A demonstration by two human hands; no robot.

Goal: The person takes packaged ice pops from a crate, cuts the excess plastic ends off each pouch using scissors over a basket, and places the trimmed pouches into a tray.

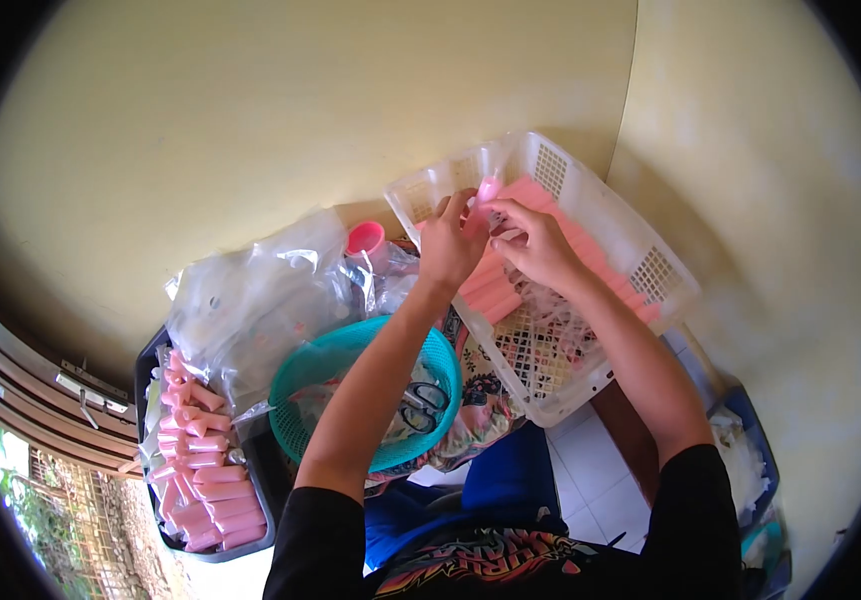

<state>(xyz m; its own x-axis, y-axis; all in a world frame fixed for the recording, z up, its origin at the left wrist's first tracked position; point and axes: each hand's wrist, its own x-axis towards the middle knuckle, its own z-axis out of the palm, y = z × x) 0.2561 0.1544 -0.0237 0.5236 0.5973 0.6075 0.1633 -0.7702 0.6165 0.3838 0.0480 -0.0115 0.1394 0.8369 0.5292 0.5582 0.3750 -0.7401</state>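
Over a white plastic basket (630, 225), my left hand (450, 242) and my right hand (538, 245) meet at a pink-filled plastic tube (488, 188). Both sets of fingers are closed around it, and its clear plastic end sticks up past them. Long pink-filled tubes (585, 245) lie side by side in the basket beneath my hands. Clear plastic sleeves (555, 315) are bunched on the basket's bare lattice floor nearer to me. My forearms and fingers hide part of the held tube.
Left of the basket stands a teal basket (282, 425) with scissors (422, 405) inside. Behind it are a pink cup (365, 238) and a large clear plastic bag (260, 285). A black crate (272, 515) at far left holds many tied pink packets (225, 492). Walls rise behind and right.
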